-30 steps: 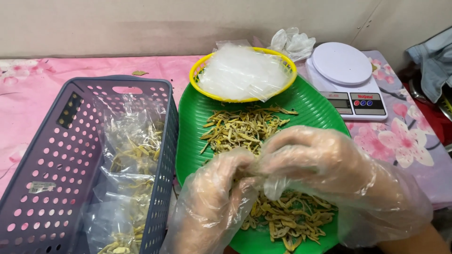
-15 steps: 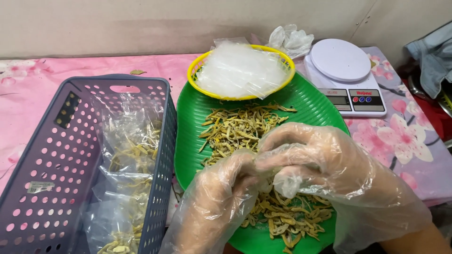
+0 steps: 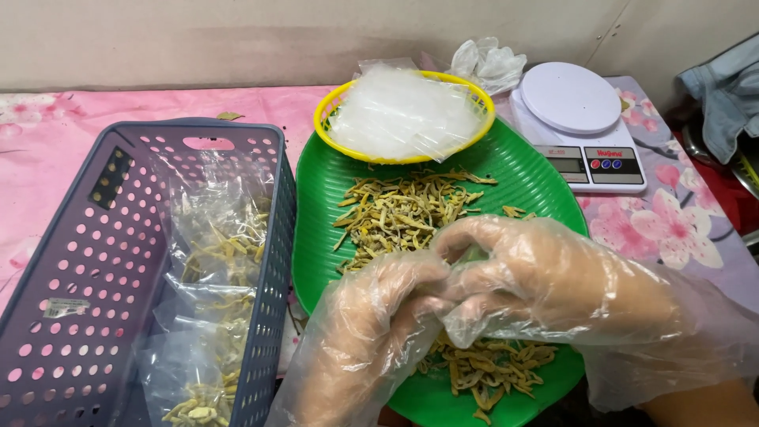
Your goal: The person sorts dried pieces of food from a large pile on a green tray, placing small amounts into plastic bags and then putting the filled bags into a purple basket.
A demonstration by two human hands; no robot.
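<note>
A pink cloth [image 3: 95, 134] with flowers covers the table. On the left stands a purple basket [image 3: 71, 277]. Some small clear bags [image 3: 217, 245] of yellow dried strips already lie in it, so part of the packing looks done. Beside the basket is a big green tray [image 3: 332, 205]. A heap of dried strips [image 3: 403, 213] lies loose on it, and more lie under the hands, so I think a lot is left to pack. A white scale [image 3: 581, 126] sits at the far right, with nothing on its plate. A yellow bowl [image 3: 328, 115] at the top of the tray holds a stack of empty bags [image 3: 403, 115].

Both hands wear thin plastic gloves and meet over the near end of the tray. The left hand [image 3: 371, 324] and the right hand [image 3: 538, 277] curl tight, fingertips touching. They pinch something small between them, but I cannot tell what it is.
</note>
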